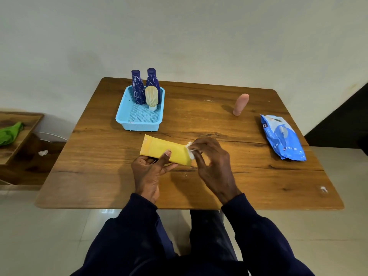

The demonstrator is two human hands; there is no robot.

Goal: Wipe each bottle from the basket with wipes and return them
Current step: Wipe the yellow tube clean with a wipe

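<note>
In the head view, the yellow tube [163, 150] is held tilted over the near middle of the desk [258, 186]. Its flat crimped end points far-left and its right end is covered by the right hand. The left hand [148, 170] grips the tube from below, with the fingers curled under the body and the thumb pressed on its upper face. The right hand [211, 162] pinches a small white wipe [190, 150] in narrow fingers against the tube's right end. The blue basket [139, 124] sits on the far left part of the desk, just beyond the tube and apart from it, with its left wall close to the desk's left edge. At the basket's far end stand the left dark blue bottle [137, 90] and the right dark blue bottle [152, 78], side by side. A cream bottle [152, 96] stands cap down in front of them, and mesh floor shows in the basket's near half. A pink bottle [241, 104] stands alone at far right, well apart from the basket, with bare wood between the two. The blue wipes pack [282, 136] lies along the desk's right edge, inside the rim, and more bare wood separates it from the hands. A small white scrap [323, 189] lies near the near-right corner. Left of the desk, a low wooden shelf [23, 118] carries a green cloth [10, 132].
</note>
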